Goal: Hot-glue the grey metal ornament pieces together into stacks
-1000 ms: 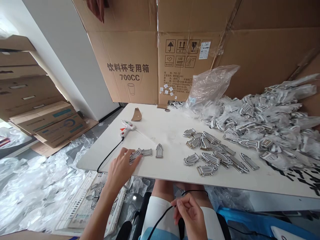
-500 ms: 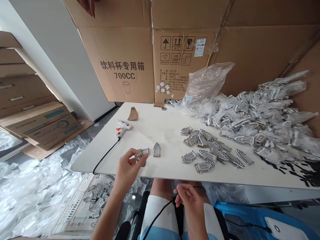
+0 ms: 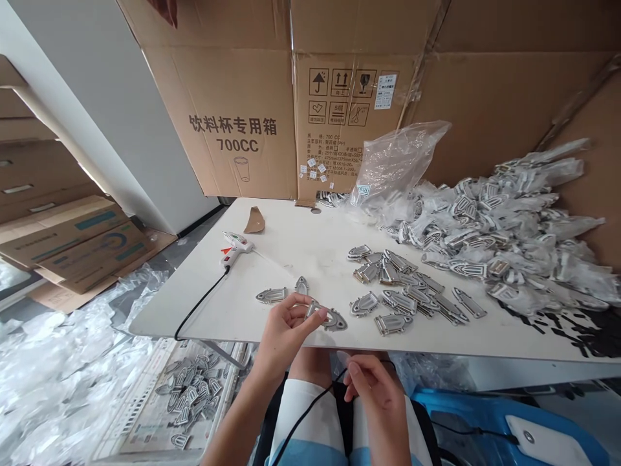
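My left hand [image 3: 290, 330] is closed over the front of the table, thumb and fingers pinching a silver arch-shaped metal piece [image 3: 334, 320]. The fingers partly cover it, and its pointed end faces right. Just beyond the hand, a similar silver piece [image 3: 301, 285] lies partly hidden, and another silver piece [image 3: 272, 296] lies farther left. Above my lap, my right hand [image 3: 373, 382] has its thumb and fingers pinched together. A small pale, translucent bit [image 3: 343, 356] shows at its fingertips; its kind is unclear.
A white glue gun [image 3: 235, 249] with a black cord lies at left on the white table [image 3: 310, 239]. Loose metal pieces [image 3: 407, 291] are piled right of centre, before a heap of plastic-wrapped ones [image 3: 485, 220]. Cardboard [image 3: 242, 84] walls the back. A crate [image 3: 140, 388] of pieces stands below left.
My left hand has moved right across the table front with a metal piece in its grip. My right hand stays nearly in place above my lap. The view has shifted slightly.
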Tool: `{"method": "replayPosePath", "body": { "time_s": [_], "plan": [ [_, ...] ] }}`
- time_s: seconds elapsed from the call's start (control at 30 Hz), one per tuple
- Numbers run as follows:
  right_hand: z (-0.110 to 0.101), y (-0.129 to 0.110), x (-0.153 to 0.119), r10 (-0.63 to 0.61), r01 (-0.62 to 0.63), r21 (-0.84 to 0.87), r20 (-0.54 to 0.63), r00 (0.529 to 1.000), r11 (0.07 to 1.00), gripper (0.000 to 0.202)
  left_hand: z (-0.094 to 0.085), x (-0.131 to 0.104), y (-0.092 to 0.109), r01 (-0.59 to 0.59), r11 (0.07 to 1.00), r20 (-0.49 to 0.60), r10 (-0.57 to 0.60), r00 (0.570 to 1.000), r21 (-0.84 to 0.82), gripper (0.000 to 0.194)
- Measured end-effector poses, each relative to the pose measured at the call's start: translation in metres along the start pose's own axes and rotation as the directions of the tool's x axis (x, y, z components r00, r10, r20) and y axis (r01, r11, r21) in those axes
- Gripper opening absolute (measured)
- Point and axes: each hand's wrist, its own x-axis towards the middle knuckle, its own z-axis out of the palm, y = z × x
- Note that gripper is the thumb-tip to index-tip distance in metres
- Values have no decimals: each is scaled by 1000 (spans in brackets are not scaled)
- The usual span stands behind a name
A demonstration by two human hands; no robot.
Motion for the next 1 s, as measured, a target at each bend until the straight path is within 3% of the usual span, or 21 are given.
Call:
{"method": "replayPosePath", "body": {
  "time_s": [0.13,0.23,0.4,0.53,0.6,0.83,1.0],
  "plan": [
    [-8,-15,-4,-106,105,-41,-28,994,994,29,7,-5,-5,24,999,34,-25,999,45,44],
    [-14,-21,-3,-282,267,-192,-56,958,944,22,13,-14,-5,-2,990,3,2,1000,139,39],
    [-12,-32,8,-610,574,-433,69,790,695,9,26,-31,0,-42,968,2,43,999,248,33],
    [-5,-40,11,-757,670,-556,109,645,491,13,31,-37,2,-54,959,19,51,999,280,31],
    [-3,-41,10,-791,676,-604,119,601,422,14,31,-38,2,-65,951,18,63,998,303,30],
    [0,-43,9,-823,645,-672,91,560,364,15,31,-40,6,-97,922,5,103,995,375,27],
    [2,-46,9,-820,635,-687,99,564,354,13,32,-42,5,-105,907,3,114,993,408,26]
  ]
}}
